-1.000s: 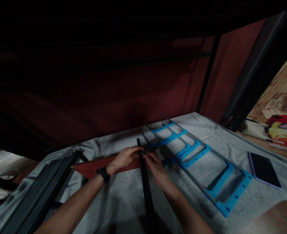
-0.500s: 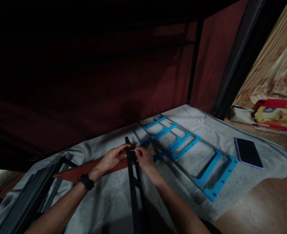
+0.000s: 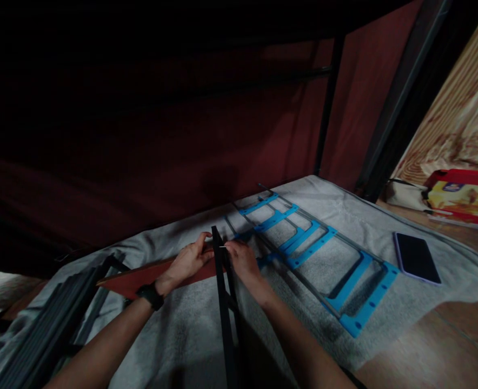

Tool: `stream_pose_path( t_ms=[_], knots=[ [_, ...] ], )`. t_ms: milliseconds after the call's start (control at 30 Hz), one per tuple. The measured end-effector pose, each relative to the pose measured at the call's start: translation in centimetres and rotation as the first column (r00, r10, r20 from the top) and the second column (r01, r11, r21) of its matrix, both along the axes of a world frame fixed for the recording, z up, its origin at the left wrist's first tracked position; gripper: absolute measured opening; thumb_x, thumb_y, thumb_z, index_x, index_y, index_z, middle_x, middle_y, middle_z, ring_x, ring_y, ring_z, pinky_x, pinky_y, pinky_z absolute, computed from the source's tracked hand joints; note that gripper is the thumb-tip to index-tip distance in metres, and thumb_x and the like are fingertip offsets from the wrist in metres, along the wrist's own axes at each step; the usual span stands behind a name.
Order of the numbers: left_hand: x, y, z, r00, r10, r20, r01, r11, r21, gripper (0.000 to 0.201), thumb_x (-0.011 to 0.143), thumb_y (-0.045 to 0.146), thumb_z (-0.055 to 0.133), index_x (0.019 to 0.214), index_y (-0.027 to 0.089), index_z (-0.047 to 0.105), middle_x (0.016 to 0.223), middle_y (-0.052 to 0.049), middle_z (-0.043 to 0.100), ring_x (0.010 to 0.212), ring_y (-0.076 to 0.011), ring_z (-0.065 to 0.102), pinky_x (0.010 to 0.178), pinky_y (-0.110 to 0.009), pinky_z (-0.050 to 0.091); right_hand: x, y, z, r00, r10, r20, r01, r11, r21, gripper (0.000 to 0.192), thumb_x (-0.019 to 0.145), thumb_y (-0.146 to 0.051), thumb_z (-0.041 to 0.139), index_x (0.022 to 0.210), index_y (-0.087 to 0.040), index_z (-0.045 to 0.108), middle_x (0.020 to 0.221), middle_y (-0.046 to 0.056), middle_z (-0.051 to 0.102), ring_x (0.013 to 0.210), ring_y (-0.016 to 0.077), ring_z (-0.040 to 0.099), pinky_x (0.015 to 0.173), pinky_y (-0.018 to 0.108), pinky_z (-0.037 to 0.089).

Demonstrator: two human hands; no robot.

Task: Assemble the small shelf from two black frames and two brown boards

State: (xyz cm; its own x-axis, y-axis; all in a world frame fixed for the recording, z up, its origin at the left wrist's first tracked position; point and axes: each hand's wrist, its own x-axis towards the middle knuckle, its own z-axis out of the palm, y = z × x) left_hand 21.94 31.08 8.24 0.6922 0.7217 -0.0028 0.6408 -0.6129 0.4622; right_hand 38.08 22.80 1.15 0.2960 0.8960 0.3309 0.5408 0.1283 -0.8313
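A black metal frame [image 3: 223, 313] with two rails and a crosspiece stands on edge before me. A reddish-brown board [image 3: 127, 276] meets its upper part from the left. My left hand [image 3: 188, 260] grips the board beside that joint, its thumb up at the black rail. On the other side, my right hand [image 3: 241, 258] is closed in a pinch around a thin, shiny metal piece [image 3: 223, 247] that points at the frame; whether it is a screw or a key is too small to tell. The fingertips of my left hand are partly hidden.
Blue plastic brackets on grey rods [image 3: 307, 237] lie right of the frame on a grey cloth [image 3: 174, 335]. A phone [image 3: 417, 258] rests farther right. Dark metal bars [image 3: 56, 319] are stacked at left. A red and yellow package [image 3: 466, 197] sits beyond the cloth; a dark red panel [image 3: 182, 162] closes the back.
My left thumb has lifted higher beside the black rail. The right hand stays at the joint with the thin metal piece. The view has shifted slightly.
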Motion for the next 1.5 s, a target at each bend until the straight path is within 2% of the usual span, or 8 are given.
stream_pose_path(
  t_ms=[200, 467, 667, 800, 933, 1067, 1300, 1500],
  knots=[
    [0.0, 0.0, 0.6, 0.996, -0.025, -0.082, 0.029, 0.998, 0.053, 0.03, 0.091, 0.039, 0.052, 0.112, 0.021, 0.063, 0.096, -0.006, 0.073, 0.082, -0.0207, 0.067, 0.07, -0.026, 0.044, 1.2, 0.6, 2.2, 0.961, 0.154, 0.231, -0.158, 0.987, -0.001, 0.029, 0.096, -0.013, 0.044, 0.097, -0.023, 0.071, 0.098, 0.004, 0.073, 0.095, 0.018, 0.065, 0.083, 0.025, 0.045],
    [-0.6, -0.3, 0.1, 0.996, -0.041, -0.077, 0.045, 0.997, 0.056, 0.03, 0.091, 0.031, 0.053, 0.115, 0.025, 0.07, 0.098, -0.004, 0.075, 0.09, -0.0213, 0.069, 0.073, -0.025, 0.044, 0.3, 0.4, 1.3, 0.965, 0.093, 0.245, -0.08, 0.995, -0.062, 0.03, 0.097, -0.015, 0.041, 0.1, -0.022, 0.07, 0.1, 0.005, 0.074, 0.094, 0.0193, 0.067, 0.081, 0.026, 0.046],
    [-0.9, 0.1, -0.8, 0.998, -0.03, -0.048, 0.033, 0.998, 0.062, 0.028, 0.09, 0.031, 0.056, 0.112, 0.025, 0.071, 0.101, -0.004, 0.076, 0.092, -0.0223, 0.069, 0.073, -0.025, 0.045, 0.7, 0.8, 2.3, 0.938, 0.176, 0.299, -0.168, 0.984, -0.055, 0.032, 0.097, -0.017, 0.04, 0.097, -0.023, 0.071, 0.1, 0.005, 0.075, 0.093, 0.0205, 0.068, 0.082, 0.027, 0.046],
    [-0.8, 0.0, -0.8, 0.997, -0.012, -0.07, 0.015, 0.999, 0.038, 0.026, 0.09, 0.03, 0.056, 0.11, 0.023, 0.071, 0.094, -0.004, 0.076, 0.085, -0.0206, 0.069, 0.07, -0.024, 0.045, 0.5, 1.3, 1.8, 0.961, 0.161, 0.224, -0.151, 0.987, -0.06, 0.024, 0.095, -0.018, 0.044, 0.095, -0.024, 0.068, 0.094, 0.004, 0.075, 0.089, 0.0199, 0.068, 0.081, 0.028, 0.046],
    [-0.7, -0.2, -0.6, 0.996, -0.029, -0.089, 0.035, 0.997, 0.065, 0.026, 0.09, 0.028, 0.055, 0.11, 0.023, 0.07, 0.097, -0.005, 0.075, 0.085, -0.0204, 0.069, 0.072, -0.024, 0.045, 0.1, 1.4, 0.7, 0.991, 0.106, -0.077, -0.107, 0.994, -0.019, 0.009, 0.09, -0.026, 0.051, 0.093, -0.024, 0.059, 0.082, 0.001, 0.07, 0.075, 0.0176, 0.067, 0.069, 0.027, 0.048],
    [-0.7, -0.3, -0.6, 0.991, -0.018, -0.134, 0.032, 0.994, 0.104, 0.026, 0.091, 0.03, 0.054, 0.112, 0.022, 0.069, 0.1, -0.006, 0.075, 0.087, -0.0225, 0.07, 0.073, -0.026, 0.046, -0.2, 1.5, 0.5, 0.942, 0.101, -0.319, -0.103, 0.995, 0.01, 0.014, 0.087, -0.036, 0.053, 0.082, -0.023, 0.055, 0.073, -0.001, 0.065, 0.068, 0.0171, 0.064, 0.062, 0.027, 0.049],
    [-0.9, 0.0, -0.7, 0.987, -0.044, -0.155, 0.063, 0.991, 0.118, 0.029, 0.093, 0.029, 0.05, 0.115, 0.026, 0.068, 0.103, -0.005, 0.075, 0.092, -0.0229, 0.07, 0.076, -0.027, 0.047, -0.8, 1.4, 0.7, 0.94, 0.016, -0.341, -0.02, 1.0, -0.01, 0.018, 0.084, -0.04, 0.055, 0.079, -0.023, 0.059, 0.066, -0.001, 0.064, 0.064, 0.018, 0.062, 0.06, 0.029, 0.047],
    [-0.8, -0.3, -0.3, 0.98, -0.018, -0.199, 0.046, 0.989, 0.137, 0.027, 0.093, 0.032, 0.05, 0.111, 0.026, 0.069, 0.099, -0.006, 0.075, 0.093, -0.024, 0.07, 0.078, -0.029, 0.047, -1.4, 1.4, 0.2, 0.971, -0.065, -0.23, 0.052, 0.997, -0.062, 0.035, 0.088, -0.053, 0.048, 0.077, -0.023, 0.06, 0.065, 0.0, 0.062, 0.064, 0.0184, 0.06, 0.062, 0.029, 0.045]
  ],
)
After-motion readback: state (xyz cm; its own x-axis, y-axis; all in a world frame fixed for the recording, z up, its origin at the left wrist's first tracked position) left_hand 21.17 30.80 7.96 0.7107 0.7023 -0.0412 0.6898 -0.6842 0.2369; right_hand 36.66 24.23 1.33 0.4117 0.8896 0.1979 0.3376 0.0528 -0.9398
